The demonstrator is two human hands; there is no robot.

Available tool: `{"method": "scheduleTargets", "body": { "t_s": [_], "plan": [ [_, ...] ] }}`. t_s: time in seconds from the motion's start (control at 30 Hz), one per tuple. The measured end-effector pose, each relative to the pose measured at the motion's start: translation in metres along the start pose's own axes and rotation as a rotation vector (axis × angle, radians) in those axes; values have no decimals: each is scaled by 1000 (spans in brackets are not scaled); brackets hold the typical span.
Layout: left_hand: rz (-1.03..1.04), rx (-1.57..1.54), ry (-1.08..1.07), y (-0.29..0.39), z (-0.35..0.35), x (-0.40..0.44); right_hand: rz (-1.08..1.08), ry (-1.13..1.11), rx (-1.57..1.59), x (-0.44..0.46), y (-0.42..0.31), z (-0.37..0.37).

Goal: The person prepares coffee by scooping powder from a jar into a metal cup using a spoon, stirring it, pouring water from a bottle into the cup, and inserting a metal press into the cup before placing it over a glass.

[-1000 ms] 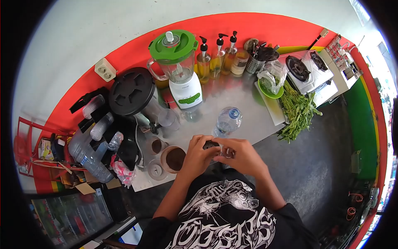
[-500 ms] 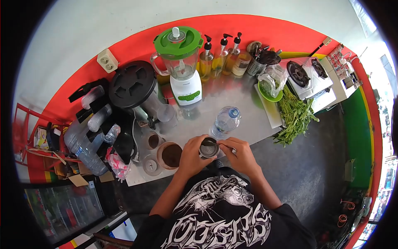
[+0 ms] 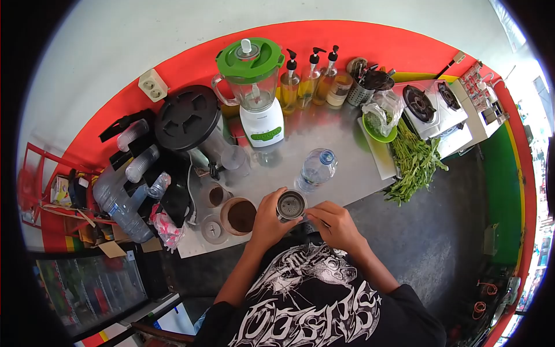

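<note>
My left hand (image 3: 272, 217) is wrapped round the side of a small round metal cup (image 3: 291, 205), held near the table's front edge. Its open top faces me and shows a grey, ringed inside. At the cup's right side, my right hand (image 3: 335, 224) pinches the thin handle of a small spoon, mostly hidden by the fingers. Left of my left hand stands a tub of brown coffee powder (image 3: 240, 216), with a smaller cup of dark powder (image 3: 217, 196) behind it. A clear plastic water bottle (image 3: 318, 169) stands just beyond the metal cup.
A clear round lid (image 3: 214, 229) lies by the tub. Behind stand a blender (image 3: 257, 92), a large black-lidded dispenser (image 3: 188, 118) and several pump bottles (image 3: 310, 78). Leafy greens (image 3: 417, 162) overhang the table edge at right, near a gas stove (image 3: 430, 107).
My right hand has drawn the spoon back from over the metal cup to its right side and slightly down. The cup's inside now shows more fully. My left hand keeps its hold.
</note>
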State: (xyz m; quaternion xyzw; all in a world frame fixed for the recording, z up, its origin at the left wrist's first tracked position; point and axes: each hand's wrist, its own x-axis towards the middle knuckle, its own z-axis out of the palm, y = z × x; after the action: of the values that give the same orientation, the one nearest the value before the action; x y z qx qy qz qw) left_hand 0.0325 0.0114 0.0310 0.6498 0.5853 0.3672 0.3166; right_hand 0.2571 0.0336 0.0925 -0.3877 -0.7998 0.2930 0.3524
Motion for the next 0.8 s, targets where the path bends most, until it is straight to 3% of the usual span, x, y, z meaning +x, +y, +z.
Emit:
{"method": "scheduleTargets", "body": {
  "t_s": [0.5, 0.57, 0.7, 0.8],
  "plan": [
    [-74, -81, -23, 6, -3, -4, -6, -2, 56, 4, 11, -5],
    [-91, -76, -18, 7, -4, -7, 101, 31, 151, 5, 13, -4],
    [-127, -40, 9, 8, 1, -16, -50, -26, 88, 8, 20, -5],
    [-159, -29, 53, 13, 4, -19, -99, 53, 134, 10, 19, -7]
  ]
}}
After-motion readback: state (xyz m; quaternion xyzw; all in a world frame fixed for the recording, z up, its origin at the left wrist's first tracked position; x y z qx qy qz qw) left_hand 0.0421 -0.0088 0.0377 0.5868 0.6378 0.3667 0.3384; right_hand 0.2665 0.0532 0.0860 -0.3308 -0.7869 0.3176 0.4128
